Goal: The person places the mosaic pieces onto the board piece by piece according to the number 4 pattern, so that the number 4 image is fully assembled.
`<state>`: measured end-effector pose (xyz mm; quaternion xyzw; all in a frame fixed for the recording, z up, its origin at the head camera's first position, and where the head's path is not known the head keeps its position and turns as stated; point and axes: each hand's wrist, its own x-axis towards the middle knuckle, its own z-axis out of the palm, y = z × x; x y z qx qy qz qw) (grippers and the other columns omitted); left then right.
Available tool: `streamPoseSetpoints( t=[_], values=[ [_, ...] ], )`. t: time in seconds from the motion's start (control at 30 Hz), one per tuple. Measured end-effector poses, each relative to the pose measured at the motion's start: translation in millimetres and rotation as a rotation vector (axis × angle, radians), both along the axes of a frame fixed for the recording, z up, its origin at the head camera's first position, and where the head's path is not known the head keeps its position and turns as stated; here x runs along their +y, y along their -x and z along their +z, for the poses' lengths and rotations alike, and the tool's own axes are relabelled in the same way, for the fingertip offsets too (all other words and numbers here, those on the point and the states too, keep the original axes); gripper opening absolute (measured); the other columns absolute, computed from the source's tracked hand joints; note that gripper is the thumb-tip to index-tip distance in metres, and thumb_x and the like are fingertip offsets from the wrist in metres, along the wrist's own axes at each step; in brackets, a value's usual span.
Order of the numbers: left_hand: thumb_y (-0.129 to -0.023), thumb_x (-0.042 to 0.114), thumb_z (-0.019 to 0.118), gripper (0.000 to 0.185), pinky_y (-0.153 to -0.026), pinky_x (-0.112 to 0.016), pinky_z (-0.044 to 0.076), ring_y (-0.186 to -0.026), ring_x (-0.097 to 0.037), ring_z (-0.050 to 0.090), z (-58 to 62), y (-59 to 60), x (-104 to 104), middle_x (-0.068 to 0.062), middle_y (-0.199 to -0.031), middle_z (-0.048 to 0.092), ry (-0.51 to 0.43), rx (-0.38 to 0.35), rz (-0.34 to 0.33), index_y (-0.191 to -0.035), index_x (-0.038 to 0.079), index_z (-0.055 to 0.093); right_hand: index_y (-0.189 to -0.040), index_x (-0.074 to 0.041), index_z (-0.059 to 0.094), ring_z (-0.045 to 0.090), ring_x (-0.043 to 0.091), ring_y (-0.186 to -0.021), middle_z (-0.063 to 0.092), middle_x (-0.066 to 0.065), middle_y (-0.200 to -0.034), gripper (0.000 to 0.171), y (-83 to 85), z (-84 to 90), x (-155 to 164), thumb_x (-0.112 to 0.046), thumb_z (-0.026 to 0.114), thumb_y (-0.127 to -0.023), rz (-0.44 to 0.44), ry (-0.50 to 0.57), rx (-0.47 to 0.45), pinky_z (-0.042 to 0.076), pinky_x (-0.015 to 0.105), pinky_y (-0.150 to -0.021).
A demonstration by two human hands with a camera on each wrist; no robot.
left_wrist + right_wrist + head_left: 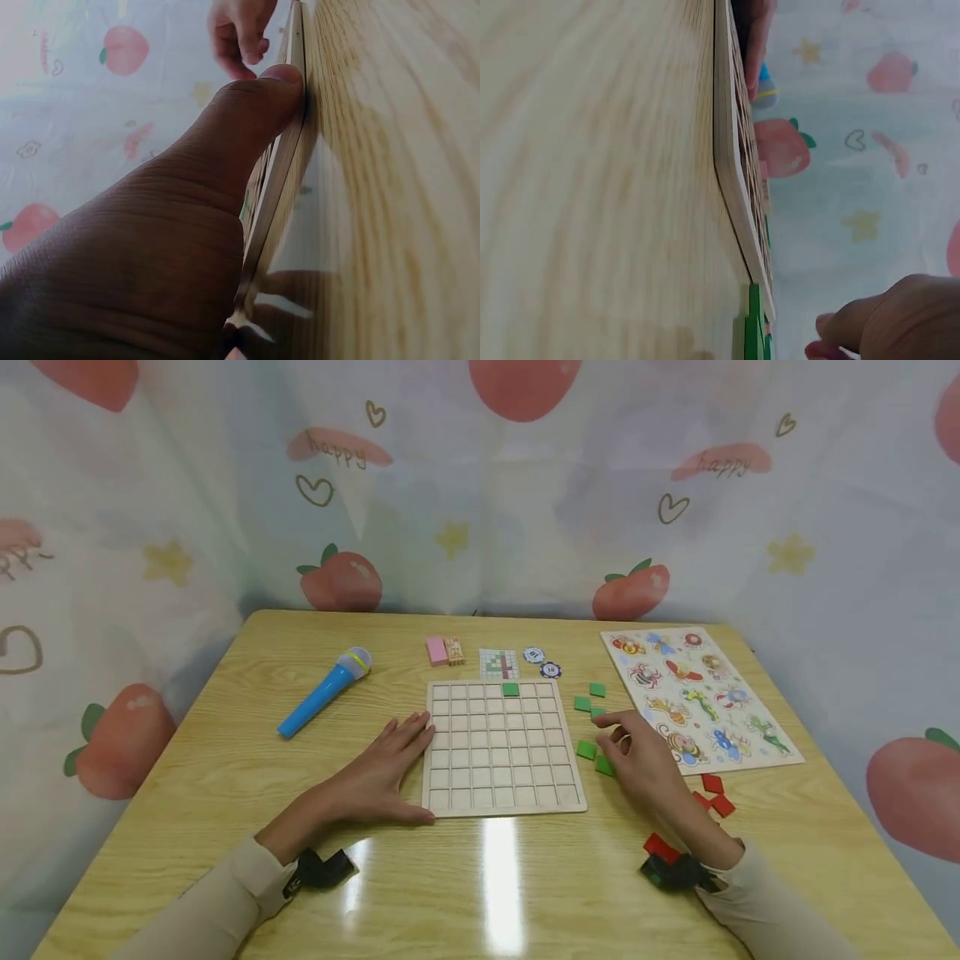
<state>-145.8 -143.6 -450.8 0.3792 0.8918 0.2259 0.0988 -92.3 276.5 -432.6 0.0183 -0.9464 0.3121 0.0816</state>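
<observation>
A wooden grid board [501,777] lies in the middle of the table with one green tile [511,689] in its top row. My left hand [378,772] lies flat beside the board's left edge, and its thumb [251,105] presses against the board's rim [289,142]. My right hand [637,760] hovers right of the board over loose green tiles [587,749], its fingers loosely curled. Its index fingertip [602,719] touches one green tile. In the right wrist view the board [731,150] is seen edge-on, and nothing shows between the fingertips [840,326].
A blue toy microphone [322,692] lies at the left. Behind the board are a pink block [437,650], a pattern card [498,663] and two chips [551,670]. An animal puzzle [697,697] sits at the right, with red tiles [717,795] near my right wrist.
</observation>
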Motion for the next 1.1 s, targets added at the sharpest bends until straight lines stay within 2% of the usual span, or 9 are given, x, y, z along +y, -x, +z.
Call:
streamPoseSetpoints(
  t=[0.17,0.37,0.47,0.77,0.87,1.1],
  values=[
    [-0.076,0.07,0.085,0.132,-0.136,-0.062,0.009,-0.17,-0.035,0.007,0.4,0.3,-1.3,-0.013,-0.182,0.009,0.005,-0.01,0.008,-0.17,0.004,0.021,-0.137,-0.01,0.067,0.057,0.023,-0.086,0.063,0.012,-0.115,0.031,8.7,-8.9,-0.7,-0.013,0.066,-0.106,-0.028,-0.055,0.031,0.047,0.03,-0.07],
    [-0.076,0.07,0.085,0.132,-0.136,-0.062,0.009,-0.169,-0.036,0.008,-2.1,-0.5,-4.4,-0.013,-0.182,0.009,0.005,-0.012,0.009,-0.17,0.004,0.021,-0.142,-0.005,0.064,0.063,0.035,-0.106,0.06,0.02,-0.142,0.038,24.1,-20.6,4.3,-0.01,0.065,-0.105,-0.027,-0.098,0.045,0.055,0.049,-0.087],
    [-0.076,0.071,0.085,0.132,-0.136,-0.062,0.008,-0.17,-0.035,0.007,-3.5,-1.3,-3.6,-0.012,-0.182,0.009,-0.003,-0.02,0.007,-0.171,0.005,0.021,-0.145,-0.004,0.063,0.062,0.037,-0.111,0.059,0.02,-0.146,0.04,26.8,-22.7,6.8,-0.01,0.065,-0.106,-0.015,-0.108,0.048,0.055,0.054,-0.091],
    [-0.075,0.071,0.086,0.133,-0.136,-0.061,0.01,-0.17,-0.035,0.007,-0.7,0.7,-1.5,-0.013,-0.182,0.009,0.013,-0.001,0.011,-0.171,0.005,0.02,-0.143,0.0,0.062,0.056,0.036,-0.105,0.06,0.025,-0.14,0.038,36.9,-24.3,12.9,-0.006,0.064,-0.105,0.004,-0.142,0.094,0.051,0.05,-0.084],
    [-0.075,0.071,0.086,0.134,-0.137,-0.061,0.009,-0.17,-0.034,0.007,1.4,0.7,-0.5,-0.013,-0.182,0.008,0.012,-0.012,0.007,-0.171,0.004,0.019,-0.141,0.0,0.064,0.057,0.035,-0.101,0.061,0.025,-0.138,0.037,39.6,-23.8,14.3,-0.006,0.064,-0.105,0.002,-0.145,0.081,0.05,0.048,-0.081],
    [-0.076,0.07,0.086,0.134,-0.136,-0.061,0.008,-0.169,-0.036,0.007,1.7,0.9,0.9,-0.014,-0.182,0.009,0.011,-0.018,0.001,-0.17,0.004,0.02,-0.133,-0.004,0.069,0.055,0.026,-0.085,0.063,0.02,-0.126,0.028,40.3,-21.1,17.2,-0.01,0.065,-0.106,-0.004,-0.151,0.034,0.044,0.036,-0.072]
  ],
)
